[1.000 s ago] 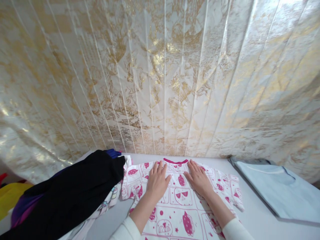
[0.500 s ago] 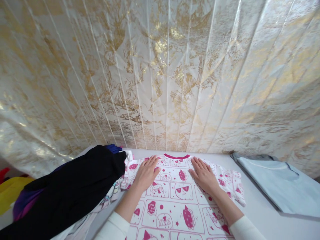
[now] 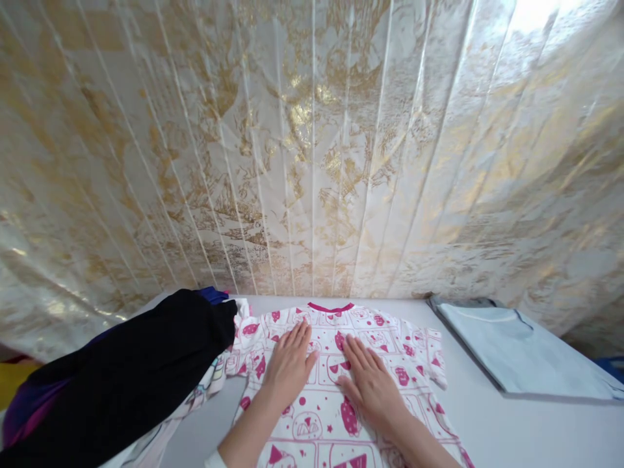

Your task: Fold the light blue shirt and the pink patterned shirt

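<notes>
T-shirt [image 3: 390, 338], white with pink cartoon panels, spread flat on the table [image 3: 487, 435] at the centre of the near view. Pressed at mid-chest by two hands set side by side, thumbs near each other:
(a) left hand [image 3: 290, 365], palm down, fingers [image 3: 297, 335] straight and slightly spread, pointing toward the neckline; open and flat on the cloth, nothing grasped.
(b) right hand [image 3: 371, 385], likewise palm down and open, its fingers extended and angled up to the left, resting on the print, nothing pinched or held.

Forearms entering from the bottom edge, over the lower part of the shirt; trace of white cuff [image 3: 212, 459] at the left arm.

At the far end of the garment, pink collar [image 3: 331, 307], close to the foot of the backdrop. On the right, short sleeve [image 3: 431, 354] lying out flat, its edge slightly curled. Opposite sleeve meeting the neighbouring pile, exact overlap not discernible.

Left of the shirt: black garment [image 3: 127, 377], heaped in a long mound over a white printed cloth [image 3: 207, 387]; strip of blue fabric [image 3: 213, 296] at its far end; purple fabric [image 3: 22, 419] and a yellow patch [image 3: 10, 385] at the left border.

Right of the shirt, well apart: pale blue folded garment [image 3: 517, 351], flat upon a grey layer [image 3: 439, 304], by the table's right side.

Behind everything: white-and-gold pleated backdrop [image 3: 312, 162], hanging down to the table's far edge and filling the upper view.
</notes>
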`<state>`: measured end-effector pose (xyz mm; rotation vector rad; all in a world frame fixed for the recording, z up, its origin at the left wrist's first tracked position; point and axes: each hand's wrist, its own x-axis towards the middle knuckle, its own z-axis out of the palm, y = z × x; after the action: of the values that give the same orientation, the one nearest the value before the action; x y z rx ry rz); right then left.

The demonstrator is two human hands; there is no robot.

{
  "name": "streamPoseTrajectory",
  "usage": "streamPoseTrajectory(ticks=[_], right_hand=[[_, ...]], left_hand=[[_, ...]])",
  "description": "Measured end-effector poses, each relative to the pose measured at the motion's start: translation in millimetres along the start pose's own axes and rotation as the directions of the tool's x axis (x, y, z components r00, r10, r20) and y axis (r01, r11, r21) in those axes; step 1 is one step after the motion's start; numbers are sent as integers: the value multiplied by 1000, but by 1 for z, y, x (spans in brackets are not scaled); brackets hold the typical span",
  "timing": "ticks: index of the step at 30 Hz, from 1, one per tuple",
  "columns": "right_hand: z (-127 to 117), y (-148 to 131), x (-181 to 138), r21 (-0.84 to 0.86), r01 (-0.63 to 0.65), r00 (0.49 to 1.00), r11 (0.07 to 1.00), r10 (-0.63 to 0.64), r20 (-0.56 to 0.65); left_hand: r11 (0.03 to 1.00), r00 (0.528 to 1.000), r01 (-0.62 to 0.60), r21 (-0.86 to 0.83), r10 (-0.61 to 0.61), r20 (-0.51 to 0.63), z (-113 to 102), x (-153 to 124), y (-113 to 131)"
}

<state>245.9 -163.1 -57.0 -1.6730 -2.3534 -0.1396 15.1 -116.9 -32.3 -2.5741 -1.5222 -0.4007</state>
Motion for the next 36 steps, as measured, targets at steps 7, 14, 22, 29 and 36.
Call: streamPoseTrajectory(ticks=[7, 14, 22, 29, 36], right_hand=[[0, 104, -28, -169, -324, 946, 931, 316, -74], [-6, 46, 15, -100, -123, 991, 987, 117, -61], [12, 34, 72, -16, -79, 996, 997, 79, -33], [16, 91, 68, -33, -229, 972, 973, 227, -52], [1, 53, 50, -22, -184, 980, 983, 182, -84]], left_hand=[[995, 995, 96, 2, -96, 13, -3, -3, -23], [997, 997, 79, -15, -79, 21, -2, 18, 4], [997, 997, 77, -21, -76, 21, 8, 43, 15], [977, 977, 212, 10, -212, 14, 11, 39, -19], [986, 986, 167, 3, -167, 16, -4, 23, -14]])
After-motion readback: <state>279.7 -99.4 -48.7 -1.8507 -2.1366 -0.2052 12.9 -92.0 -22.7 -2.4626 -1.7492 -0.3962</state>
